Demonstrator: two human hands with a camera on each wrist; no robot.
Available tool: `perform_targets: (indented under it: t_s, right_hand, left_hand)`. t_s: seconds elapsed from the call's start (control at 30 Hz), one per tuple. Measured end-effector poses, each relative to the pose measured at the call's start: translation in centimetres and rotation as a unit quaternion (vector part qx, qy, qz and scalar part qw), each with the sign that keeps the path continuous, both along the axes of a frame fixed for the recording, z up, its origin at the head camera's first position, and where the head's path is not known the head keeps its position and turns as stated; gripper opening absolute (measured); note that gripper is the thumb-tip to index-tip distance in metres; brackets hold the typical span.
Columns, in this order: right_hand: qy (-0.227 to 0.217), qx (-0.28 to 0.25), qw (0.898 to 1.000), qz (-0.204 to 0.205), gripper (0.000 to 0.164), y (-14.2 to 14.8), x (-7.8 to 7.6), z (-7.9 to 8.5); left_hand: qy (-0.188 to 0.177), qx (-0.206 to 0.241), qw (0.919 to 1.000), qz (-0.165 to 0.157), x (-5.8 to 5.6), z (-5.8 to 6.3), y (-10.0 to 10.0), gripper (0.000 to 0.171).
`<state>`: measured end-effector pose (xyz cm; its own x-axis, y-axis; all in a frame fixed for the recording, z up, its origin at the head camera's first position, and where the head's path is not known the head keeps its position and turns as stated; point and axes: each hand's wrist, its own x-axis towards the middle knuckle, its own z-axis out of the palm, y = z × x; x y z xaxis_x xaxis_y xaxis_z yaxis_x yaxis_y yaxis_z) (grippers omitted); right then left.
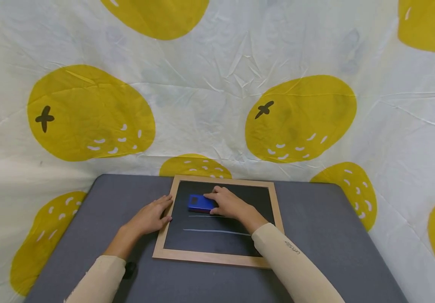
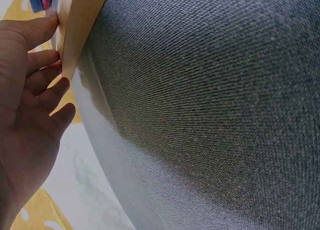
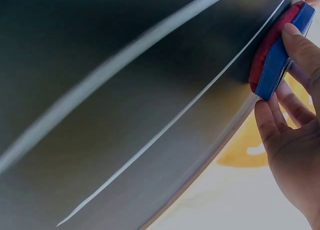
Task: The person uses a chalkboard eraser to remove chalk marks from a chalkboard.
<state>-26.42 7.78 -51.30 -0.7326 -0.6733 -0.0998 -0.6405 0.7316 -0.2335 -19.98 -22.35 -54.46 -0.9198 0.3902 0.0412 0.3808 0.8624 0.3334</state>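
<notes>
A blackboard point(image 1: 209, 244) in a light wooden frame lies on the grey table. Two pale chalk lines run across it; in the right wrist view one chalk line point(image 3: 100, 79) looks thick and the other thin. My right hand point(image 1: 229, 203) grips a blue board eraser point(image 1: 198, 203) by its right end, above the upper line. The eraser's red felt side point(image 3: 270, 44) faces the board, with thumb and fingers on opposite edges of the blue body. My left hand point(image 1: 152, 215) rests at the frame's left side, its fingertips touching the wooden edge point(image 2: 80, 24).
The grey table point(image 1: 316, 235) extends on both sides of the board. Behind it hangs a white curtain point(image 1: 202, 113) printed with yellow fruit. A dark band point(image 1: 129, 269) shows at the left wrist.
</notes>
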Motion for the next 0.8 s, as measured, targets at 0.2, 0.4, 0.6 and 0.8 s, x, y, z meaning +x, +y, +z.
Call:
perform_targets:
  t_s: [0.2,0.4,0.6,0.8]
  right_hand:
    - [-0.003,-0.009,1.0,-0.012,0.063,2.1,0.1,-0.1]
    - [-0.006,-0.022,0.999,-0.034,0.064,4.9,0.4,-0.5]
    - [0.001,-0.032,0.999,-0.042,0.064,8.0,1.2,-0.3]
    - [0.022,-0.033,0.998,-0.044,0.064,10.8,2.1,-0.4]
  left_hand:
    - [-0.001,0.004,1.0,0.0,0.1,-0.1,-0.1,0.062]
    - [-0.002,-0.001,1.0,0.002,0.1,0.0,-0.1,0.063]
    - [-0.005,0.002,1.0,0.001,0.1,0.1,-0.1,0.064]
    - [-0.002,-0.002,1.0,-0.004,0.0,0.0,0.0,0.064]
